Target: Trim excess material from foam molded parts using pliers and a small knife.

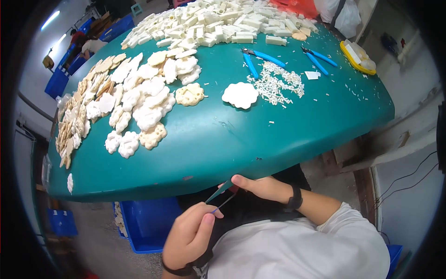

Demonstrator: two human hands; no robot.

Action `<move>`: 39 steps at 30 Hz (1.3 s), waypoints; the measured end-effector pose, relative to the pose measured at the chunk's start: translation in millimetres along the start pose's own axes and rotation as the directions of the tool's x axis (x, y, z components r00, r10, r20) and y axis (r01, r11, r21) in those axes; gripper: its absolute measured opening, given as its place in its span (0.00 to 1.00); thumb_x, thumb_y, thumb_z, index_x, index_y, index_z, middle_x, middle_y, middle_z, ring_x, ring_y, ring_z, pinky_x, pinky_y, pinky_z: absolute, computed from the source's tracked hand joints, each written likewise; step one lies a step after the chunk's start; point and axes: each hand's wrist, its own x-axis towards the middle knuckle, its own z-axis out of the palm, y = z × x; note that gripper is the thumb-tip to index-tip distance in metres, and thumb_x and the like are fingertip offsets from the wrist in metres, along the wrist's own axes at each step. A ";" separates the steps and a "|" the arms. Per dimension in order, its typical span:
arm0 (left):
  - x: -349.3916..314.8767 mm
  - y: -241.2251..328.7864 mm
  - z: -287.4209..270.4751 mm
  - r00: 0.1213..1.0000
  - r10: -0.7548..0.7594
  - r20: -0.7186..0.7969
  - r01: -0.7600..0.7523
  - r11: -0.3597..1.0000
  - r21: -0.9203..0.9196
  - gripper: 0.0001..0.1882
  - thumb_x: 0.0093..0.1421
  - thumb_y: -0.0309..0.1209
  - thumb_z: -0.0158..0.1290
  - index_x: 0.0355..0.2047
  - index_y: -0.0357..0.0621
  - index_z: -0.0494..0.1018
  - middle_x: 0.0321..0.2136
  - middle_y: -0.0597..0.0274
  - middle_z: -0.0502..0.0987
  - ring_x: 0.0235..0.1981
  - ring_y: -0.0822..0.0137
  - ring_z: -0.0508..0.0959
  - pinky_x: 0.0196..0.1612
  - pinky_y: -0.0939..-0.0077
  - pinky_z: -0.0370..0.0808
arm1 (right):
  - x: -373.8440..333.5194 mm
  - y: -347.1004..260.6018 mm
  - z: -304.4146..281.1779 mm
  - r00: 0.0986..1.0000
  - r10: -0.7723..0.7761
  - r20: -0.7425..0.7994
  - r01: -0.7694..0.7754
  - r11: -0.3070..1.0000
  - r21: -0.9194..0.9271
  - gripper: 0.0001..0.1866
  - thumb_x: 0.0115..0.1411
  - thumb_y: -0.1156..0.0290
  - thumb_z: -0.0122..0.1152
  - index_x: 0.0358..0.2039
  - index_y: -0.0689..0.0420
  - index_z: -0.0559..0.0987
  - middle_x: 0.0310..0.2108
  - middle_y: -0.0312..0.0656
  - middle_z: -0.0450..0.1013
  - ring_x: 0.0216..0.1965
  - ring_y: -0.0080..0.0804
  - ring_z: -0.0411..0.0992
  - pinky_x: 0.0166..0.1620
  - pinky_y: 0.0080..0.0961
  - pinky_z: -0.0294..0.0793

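Note:
My left hand (190, 232) is closed, its thumb and fingers pinching the lower end of a narrow teal strip (218, 191). My right hand (262, 187) grips the other end, thumb on top and fingers mostly hidden. The strip slants between both hands, just off the table's near edge and above my lap. A thin dark line runs below it toward the left fingertips; whether it belongs to the strip I cannot tell. Beyond my hands, a white scalloped plate-like piece (240, 95) lies flat on the green table (204, 153). Both wrists wear dark bands.
Cream and white scalloped pieces (148, 104) are heaped at the left. White rectangular parts (209, 23) pile up at the back. Two blue-handled cutters (269, 58) lie near small white offcuts (278, 86). A yellow-rimmed tray (357, 58) sits far right. Below stands a blue bin (148, 228).

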 end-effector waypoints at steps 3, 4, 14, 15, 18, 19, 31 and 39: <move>-10.1 -27.8 22.5 0.996 -0.073 -0.056 0.077 0.995 0.066 0.07 0.67 0.26 0.51 0.38 0.34 0.75 0.27 0.56 0.74 0.27 0.67 0.73 0.31 0.75 0.70 | 2.2 7.3 1.5 0.989 -0.146 0.026 0.147 0.985 -0.088 0.19 0.74 0.57 0.51 0.42 0.61 0.79 0.39 0.36 0.77 0.39 0.26 0.71 0.47 0.28 0.72; -11.9 -31.4 28.3 0.988 -0.120 -0.095 0.121 0.993 0.002 0.06 0.66 0.25 0.52 0.38 0.33 0.75 0.27 0.56 0.74 0.27 0.67 0.74 0.31 0.74 0.70 | 2.0 10.0 0.7 0.979 -0.197 0.049 0.201 0.976 -0.087 0.19 0.74 0.57 0.49 0.43 0.61 0.78 0.39 0.36 0.76 0.39 0.26 0.70 0.47 0.29 0.72; -4.4 -74.4 43.0 0.978 -0.196 -0.067 0.162 0.925 -0.344 0.07 0.70 0.28 0.51 0.40 0.35 0.73 0.28 0.66 0.72 0.29 0.77 0.69 0.33 0.81 0.68 | -18.0 7.0 14.8 0.978 -0.144 -0.152 0.118 0.979 -0.168 0.16 0.76 0.60 0.45 0.45 0.61 0.73 0.39 0.36 0.69 0.40 0.25 0.66 0.46 0.27 0.70; -4.2 -82.0 44.9 0.980 -0.195 -0.045 0.160 0.898 -0.411 0.08 0.71 0.29 0.50 0.41 0.36 0.72 0.29 0.67 0.71 0.30 0.78 0.68 0.34 0.81 0.67 | -17.3 5.4 15.7 0.989 -0.100 -0.111 0.095 0.994 -0.050 0.17 0.77 0.60 0.44 0.46 0.61 0.73 0.40 0.37 0.70 0.40 0.25 0.68 0.46 0.27 0.71; -3.7 -92.4 49.0 0.986 -0.164 -0.039 0.132 0.896 -0.424 0.09 0.74 0.32 0.47 0.42 0.37 0.69 0.29 0.68 0.69 0.29 0.77 0.66 0.33 0.81 0.66 | -15.8 8.4 19.6 0.996 -0.068 -0.061 0.076 0.987 0.141 0.18 0.77 0.58 0.43 0.47 0.61 0.74 0.42 0.39 0.72 0.40 0.26 0.71 0.44 0.26 0.73; -3.6 -94.2 50.7 0.989 -0.134 -0.055 0.104 0.923 -0.371 0.10 0.75 0.34 0.45 0.42 0.38 0.67 0.29 0.68 0.67 0.29 0.76 0.65 0.33 0.80 0.66 | -15.7 9.5 20.4 0.995 -0.077 -0.057 0.088 0.973 0.214 0.19 0.77 0.57 0.43 0.48 0.61 0.74 0.43 0.40 0.74 0.41 0.27 0.73 0.43 0.26 0.73; -2.4 -92.0 52.8 0.994 -0.103 0.028 0.106 0.919 -0.379 0.13 0.76 0.37 0.40 0.40 0.38 0.64 0.27 0.66 0.65 0.28 0.74 0.63 0.33 0.78 0.65 | -15.1 18.3 20.3 0.999 -0.049 -0.002 0.046 0.931 0.362 0.27 0.75 0.48 0.41 0.55 0.60 0.72 0.49 0.42 0.74 0.47 0.30 0.73 0.52 0.28 0.74; -5.0 -106.4 52.2 0.996 -0.083 0.014 0.082 0.937 -0.340 0.11 0.76 0.35 0.41 0.41 0.39 0.64 0.27 0.69 0.63 0.27 0.75 0.62 0.33 0.79 0.64 | -16.1 15.5 20.5 0.999 -0.043 0.027 0.029 0.914 0.405 0.28 0.75 0.47 0.41 0.55 0.59 0.72 0.51 0.43 0.75 0.50 0.29 0.72 0.56 0.30 0.71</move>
